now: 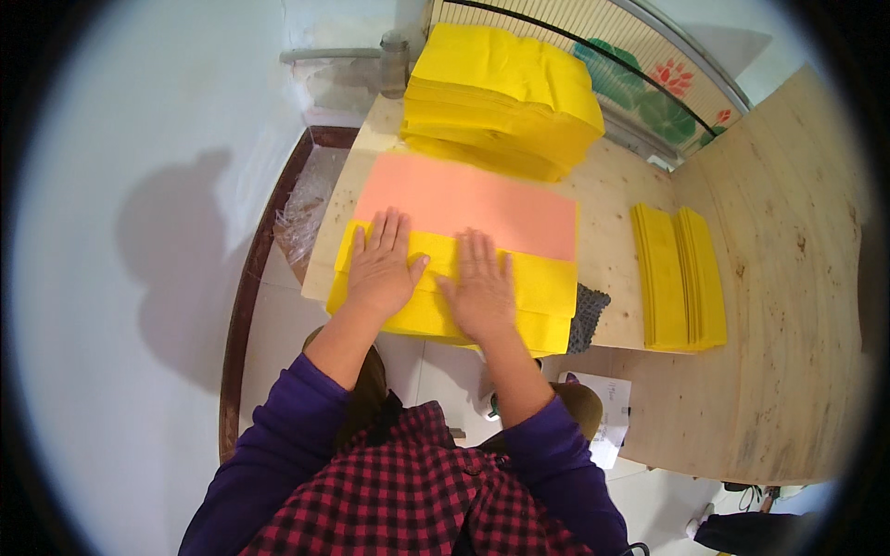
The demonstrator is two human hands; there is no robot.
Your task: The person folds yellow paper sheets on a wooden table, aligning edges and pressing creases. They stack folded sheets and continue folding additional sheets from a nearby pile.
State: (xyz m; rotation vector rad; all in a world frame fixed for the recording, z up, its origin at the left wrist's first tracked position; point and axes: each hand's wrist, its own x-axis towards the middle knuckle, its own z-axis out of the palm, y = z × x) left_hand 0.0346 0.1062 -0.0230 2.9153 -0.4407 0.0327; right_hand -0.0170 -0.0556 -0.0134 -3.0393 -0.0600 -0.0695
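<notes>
My left hand [380, 273] lies flat with its fingers stretched out on a yellow felt-like sheet [547, 289], close to the front of the wooden table. Beside it, my right hand [484, 292] also presses flat, its fingertips slightly blurred. Both sets of fingertips reach the line where the yellow material meets a salmon-pink rectangular sheet [473, 199]. The pink piece lies flat just beyond my hands, with yellow showing along its right edge. The yellow material forms a folded band under my palms, and more yellow layers show below it. Neither hand holds anything.
A tall yellow stack [501, 93] stands behind the pink sheet, near a glass jar [394, 65]. Folded yellow pieces [681, 278] lie at right, before an upright wooden panel [779, 278]. A dark grey cloth [586, 320] pokes out beside the work. A wall borders the left.
</notes>
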